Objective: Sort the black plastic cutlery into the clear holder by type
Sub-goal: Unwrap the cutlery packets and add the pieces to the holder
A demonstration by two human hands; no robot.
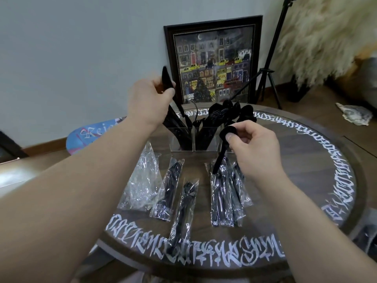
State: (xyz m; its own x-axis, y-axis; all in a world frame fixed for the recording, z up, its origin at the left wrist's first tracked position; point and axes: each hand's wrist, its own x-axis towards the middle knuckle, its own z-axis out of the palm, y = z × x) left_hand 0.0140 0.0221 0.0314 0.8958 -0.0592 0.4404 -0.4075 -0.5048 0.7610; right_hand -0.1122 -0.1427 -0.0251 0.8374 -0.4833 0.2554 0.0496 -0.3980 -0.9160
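Observation:
A clear holder (182, 144) with side-by-side compartments stands at the table's middle rear, black knives, forks and spoons sticking out of it. My left hand (148, 102) is raised above its left compartment and pinches a black knife (167, 80), blade end up. My right hand (253, 148) grips a black spoon (222, 149) just in front of the right compartment, bowl up and handle slanting down left. Several clear wrapped packets of black cutlery (221, 198) lie on the table in front of the holder.
Empty clear wrappers (142, 180) lie at front left. The round wooden table (306, 160) has white lettering around its rim. A framed picture (213, 60) leans on the wall behind, with a black tripod (269, 64) and a fluffy plume to the right.

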